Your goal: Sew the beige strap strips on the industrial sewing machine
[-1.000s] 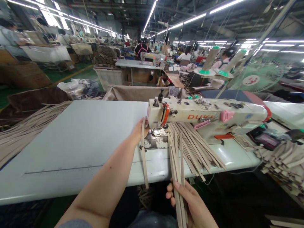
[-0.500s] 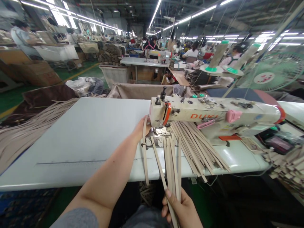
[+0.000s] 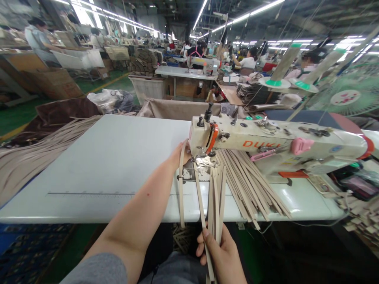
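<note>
My right hand (image 3: pixel 220 250), below the table's front edge, grips several narrow beige straps (image 3: pixel 217 205), thumb on top. One strap (image 3: pixel 199 189) in it is splayed to the left, its far end close to the needle area. My left hand (image 3: pixel 182 153) is at the left side of the sewing machine (image 3: pixel 237 134), by the needle. Its fingers are mostly hidden behind the machine head and a looped strap (image 3: pixel 181 189), which passes over the hand and hangs past the table edge. Whether those fingers pinch anything cannot be seen.
More beige straps (image 3: pixel 248 185) lie fanned under the machine arm. A long bundle of strips (image 3: pixel 38 154) drapes at the table's left, and cut pieces (image 3: pixel 364 213) are piled at right. Thread cones (image 3: pixel 286 65) and a green fan (image 3: pixel 346 96) stand behind. Co-workers sit farther back.
My right hand has moved slightly up and left, bringing the splayed strap's end closer to the needle. The left hand stays beside the machine head. The camera view has shifted a little.
</note>
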Available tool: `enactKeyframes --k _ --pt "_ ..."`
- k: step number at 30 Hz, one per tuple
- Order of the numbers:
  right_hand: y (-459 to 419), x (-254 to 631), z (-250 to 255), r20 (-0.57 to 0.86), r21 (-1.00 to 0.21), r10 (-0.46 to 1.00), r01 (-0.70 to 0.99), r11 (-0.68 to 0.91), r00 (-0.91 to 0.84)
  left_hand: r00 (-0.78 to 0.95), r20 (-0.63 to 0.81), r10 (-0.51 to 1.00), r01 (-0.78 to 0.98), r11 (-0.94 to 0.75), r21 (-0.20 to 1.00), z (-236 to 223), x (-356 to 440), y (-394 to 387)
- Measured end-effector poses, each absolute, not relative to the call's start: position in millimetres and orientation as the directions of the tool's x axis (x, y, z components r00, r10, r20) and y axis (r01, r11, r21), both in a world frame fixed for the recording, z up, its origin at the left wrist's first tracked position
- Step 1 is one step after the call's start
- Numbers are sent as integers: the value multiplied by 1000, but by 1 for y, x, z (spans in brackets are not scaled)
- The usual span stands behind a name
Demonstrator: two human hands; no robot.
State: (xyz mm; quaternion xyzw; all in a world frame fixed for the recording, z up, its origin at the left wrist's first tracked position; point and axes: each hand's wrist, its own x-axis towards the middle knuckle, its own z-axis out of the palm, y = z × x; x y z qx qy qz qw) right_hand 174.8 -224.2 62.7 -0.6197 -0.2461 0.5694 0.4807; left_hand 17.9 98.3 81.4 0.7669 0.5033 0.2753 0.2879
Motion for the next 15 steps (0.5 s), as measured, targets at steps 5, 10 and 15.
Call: enactKeyframes --k 5,10,15 --pt "-226 177 74 -473 -873 856 -245 -422 210 429 103 897 611 -372 698 75 13 104" --pt "-224 173 75 -503 -851 841 -285 -441 201 334 110 936 606 -302 736 71 14 100" --pt "-224 171 71 -531 -834 825 -296 -466 197 216 72 974 587 -189 787 71 21 96"
